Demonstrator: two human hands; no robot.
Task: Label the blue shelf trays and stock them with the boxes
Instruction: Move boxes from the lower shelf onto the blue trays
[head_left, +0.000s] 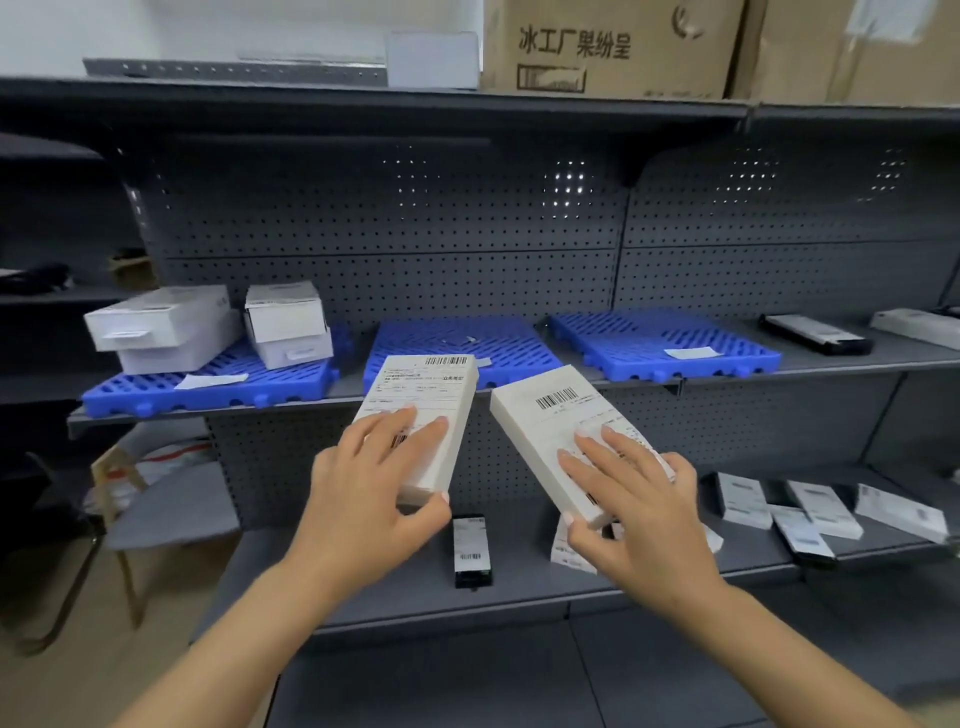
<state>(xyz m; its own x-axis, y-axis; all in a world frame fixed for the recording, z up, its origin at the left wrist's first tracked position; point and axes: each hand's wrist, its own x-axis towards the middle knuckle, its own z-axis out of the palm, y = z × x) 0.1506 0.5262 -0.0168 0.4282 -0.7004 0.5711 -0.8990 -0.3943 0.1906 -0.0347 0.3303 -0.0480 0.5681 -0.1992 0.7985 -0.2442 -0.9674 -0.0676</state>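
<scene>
Three blue slatted trays sit on the middle shelf. The left tray carries several white boxes and a paper label. The middle tray and the right tray each bear only a small label. My left hand grips a flat white box with a barcode, held in front of the middle tray. My right hand grips a second flat white box, raised below the gap between the middle and right trays.
More white and black boxes lie on the lower shelf, with a black box between my hands. A black box and a white one lie right of the trays. Cardboard cartons stand on top. A chair stands at left.
</scene>
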